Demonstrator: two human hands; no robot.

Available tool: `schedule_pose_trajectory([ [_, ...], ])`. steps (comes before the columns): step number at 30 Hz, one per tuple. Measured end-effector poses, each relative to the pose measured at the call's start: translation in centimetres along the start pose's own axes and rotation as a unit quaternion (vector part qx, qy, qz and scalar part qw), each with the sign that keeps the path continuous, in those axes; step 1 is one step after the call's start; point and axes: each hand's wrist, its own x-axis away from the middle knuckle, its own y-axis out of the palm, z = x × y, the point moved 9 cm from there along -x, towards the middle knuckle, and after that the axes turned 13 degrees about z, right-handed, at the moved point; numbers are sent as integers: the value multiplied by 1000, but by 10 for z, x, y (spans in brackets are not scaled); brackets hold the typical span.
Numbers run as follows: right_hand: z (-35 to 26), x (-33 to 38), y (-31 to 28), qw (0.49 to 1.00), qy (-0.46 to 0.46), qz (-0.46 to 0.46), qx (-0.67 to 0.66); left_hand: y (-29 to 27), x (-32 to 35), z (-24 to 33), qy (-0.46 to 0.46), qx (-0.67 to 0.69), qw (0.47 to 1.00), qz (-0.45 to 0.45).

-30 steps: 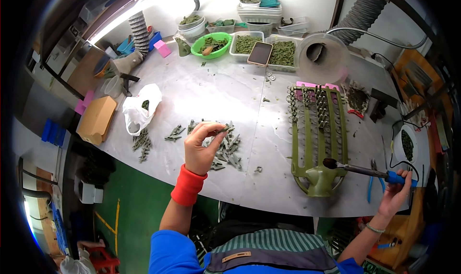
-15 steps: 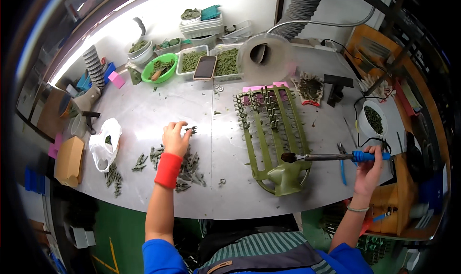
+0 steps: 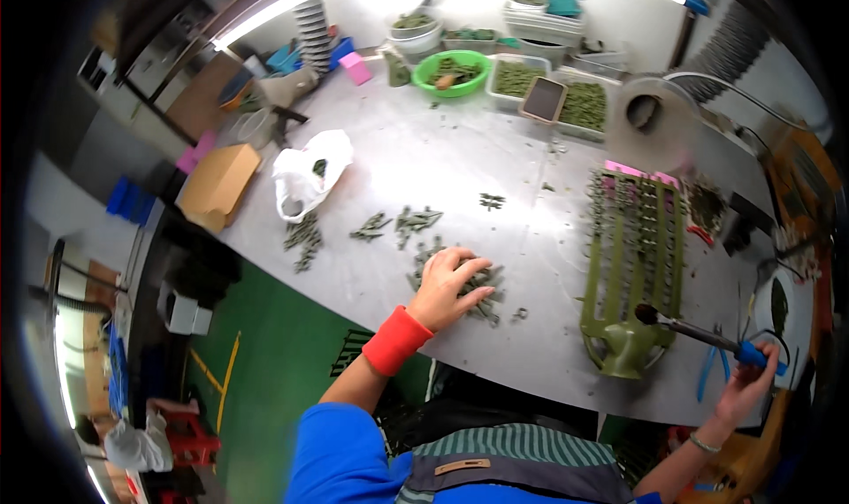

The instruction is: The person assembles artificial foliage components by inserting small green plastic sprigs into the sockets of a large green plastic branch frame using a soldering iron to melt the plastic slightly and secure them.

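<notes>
My left hand (image 3: 447,285), with a red wristband, lies over a pile of small green parts (image 3: 482,308). Its fingers are bent a little and spread, with the thumb apart; the palm hides part of the pile. My right hand (image 3: 747,389) grips the blue handle of a soldering iron (image 3: 703,332). The iron's dark tip is over the near end of an olive-green frame (image 3: 623,345). Long bars run along this frame, and small parts stand in rows on its far half. A little group of green parts (image 3: 492,202) lies beyond my left hand.
More green parts (image 3: 303,239) lie by a white plastic bag (image 3: 309,172). A cardboard box (image 3: 221,184) stands at the left edge. At the back are a green bowl (image 3: 453,72), filled tubs (image 3: 582,106) and a phone (image 3: 543,100). Blue-handled pliers (image 3: 707,373) lie near the iron.
The view has turned left. My left hand has drawn back from the small group of parts to the nearer pile. My right hand still holds the soldering iron, its tip over the frame.
</notes>
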Motion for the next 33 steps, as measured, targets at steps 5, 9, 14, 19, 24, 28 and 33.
schedule_pose_trajectory([
  [5, 1, 4, 9, 999, 18, -37, 12, -68, 6, -135, -128, -121, 971, 161],
  [9, 3, 8, 19, 999, 21, -41, 10, -77, 0, -189, -107, -272, 946, 141],
  [14, -1, 15, 27, 999, 18, -46, -6, -32, -15, -159, -89, -15, 996, 14],
  [19, -2, 14, 29, 999, 12, -31, 6, -33, -2, -108, -122, 181, 975, 40],
  [24, 0, 16, 38, 999, 19, -42, -2, -134, 58, -196, -267, 50, 909, 316],
  [28, 4, 17, 39, 998, 25, -49, 13, -187, 113, -231, -313, -85, 875, 358],
  [33, 3, 15, 36, 1000, 11, -16, 14, -215, 139, -274, -336, -321, 821, 331],
])
